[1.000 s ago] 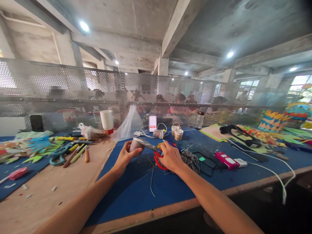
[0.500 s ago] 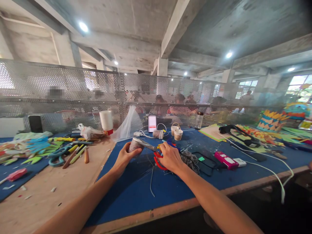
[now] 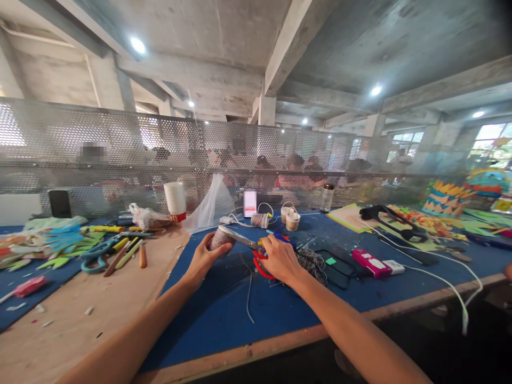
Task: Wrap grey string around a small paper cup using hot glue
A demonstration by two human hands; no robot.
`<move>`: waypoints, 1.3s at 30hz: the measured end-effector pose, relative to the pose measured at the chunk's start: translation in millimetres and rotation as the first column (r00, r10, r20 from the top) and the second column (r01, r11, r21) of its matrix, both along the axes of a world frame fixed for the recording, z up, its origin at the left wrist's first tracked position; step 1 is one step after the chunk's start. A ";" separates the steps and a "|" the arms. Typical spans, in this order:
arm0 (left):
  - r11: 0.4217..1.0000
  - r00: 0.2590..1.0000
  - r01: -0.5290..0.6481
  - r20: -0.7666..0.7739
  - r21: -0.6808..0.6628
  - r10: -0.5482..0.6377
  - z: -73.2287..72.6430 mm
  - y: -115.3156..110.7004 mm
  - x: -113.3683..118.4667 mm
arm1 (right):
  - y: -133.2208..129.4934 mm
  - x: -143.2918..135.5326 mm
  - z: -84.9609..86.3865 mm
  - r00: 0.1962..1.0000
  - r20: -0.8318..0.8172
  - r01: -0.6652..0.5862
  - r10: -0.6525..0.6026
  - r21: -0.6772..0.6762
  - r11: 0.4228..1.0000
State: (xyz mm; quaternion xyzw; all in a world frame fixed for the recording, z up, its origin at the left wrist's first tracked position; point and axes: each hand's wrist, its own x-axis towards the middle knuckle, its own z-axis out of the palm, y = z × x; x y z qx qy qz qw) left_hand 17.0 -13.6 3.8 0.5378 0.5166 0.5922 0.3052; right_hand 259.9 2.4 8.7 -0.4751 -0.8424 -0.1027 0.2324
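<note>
My left hand [image 3: 206, 260] is wrapped round a small cup wound with grey-brown cord [image 3: 220, 240], tilted with its pale rim toward the right. In my right hand [image 3: 280, 258] is a pair of scissors [image 3: 264, 269] with red handles. Their blades lie against the cup's rim, pointing left; whether they cut anything I cannot tell. Below the hands a thin grey cord [image 3: 248, 304] trails over the blue mat [image 3: 216, 330]. Just right of my right hand lies a tangle of grey cord [image 3: 312, 264].
Two small cups with handles [image 3: 293, 220] stand behind, near a cord-wound cup on its side [image 3: 260, 220] and a phone [image 3: 250, 202]. A magenta box [image 3: 371, 263] and white cable lie right. Teal scissors [image 3: 94, 261] and tools are left. A perforated screen [image 3: 224, 144] runs behind.
Almost nothing differs. Both hands keep their hold, and the cup and scissors stay in nearly the same place.
</note>
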 end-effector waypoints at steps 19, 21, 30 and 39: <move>0.999 0.999 0.037 0.033 -0.022 -0.036 -3.7 3.7 -3.2 | -3.1 -2.0 0.6 0.999 0.039 0.001 0.002 -0.082 0.997; 0.999 0.999 0.027 0.018 -0.024 -0.026 -4.8 4.9 -4.1 | -3.5 -2.1 0.2 0.999 0.043 0.003 0.001 -0.088 0.996; 0.998 0.998 0.045 0.040 -0.036 -0.044 -7.7 6.9 -5.3 | -6.5 -3.0 2.5 0.998 0.063 0.017 -0.009 -0.133 0.991; 0.998 0.999 0.035 0.028 -0.044 -0.034 -6.7 6.6 -4.6 | -4.1 -1.6 0.0 0.998 0.059 0.015 -0.008 -0.127 0.992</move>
